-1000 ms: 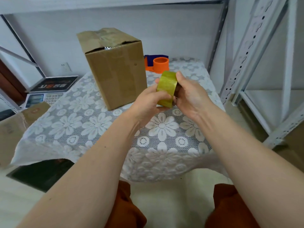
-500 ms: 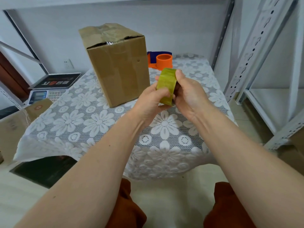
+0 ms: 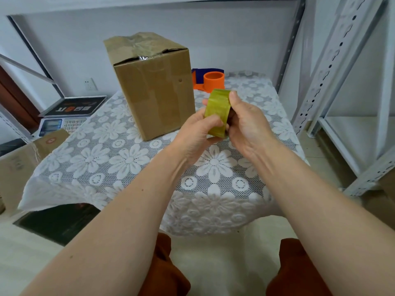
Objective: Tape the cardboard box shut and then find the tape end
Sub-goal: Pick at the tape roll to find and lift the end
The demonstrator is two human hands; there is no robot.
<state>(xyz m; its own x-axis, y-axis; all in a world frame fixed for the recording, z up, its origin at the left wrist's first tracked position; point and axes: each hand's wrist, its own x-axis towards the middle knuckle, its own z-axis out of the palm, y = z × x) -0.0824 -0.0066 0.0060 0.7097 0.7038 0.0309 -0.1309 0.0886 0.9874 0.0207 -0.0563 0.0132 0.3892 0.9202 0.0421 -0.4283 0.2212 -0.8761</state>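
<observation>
A yellowish roll of tape (image 3: 218, 107) is held upright on edge above the table, between both hands. My left hand (image 3: 197, 135) grips its lower left side, thumb lying across the outer band. My right hand (image 3: 248, 127) holds the right side, with its thumb on the top rim. The tall cardboard box (image 3: 154, 86) stands just behind and to the left of the hands; its top flaps are crumpled, with shiny tape across them and a dark gap at the front edge. No loose tape end shows on the roll.
An orange tape dispenser (image 3: 211, 81) sits behind the roll on the lace-covered table (image 3: 119, 159). A scale with a keypad (image 3: 64, 118) and another carton (image 3: 19, 163) are at the left. White metal shelving (image 3: 333, 82) stands at the right.
The view has shifted slightly, so box and hands sit a little further right in frame. My left thumb has slid along the roll's outer band; both hands keep their hold.
</observation>
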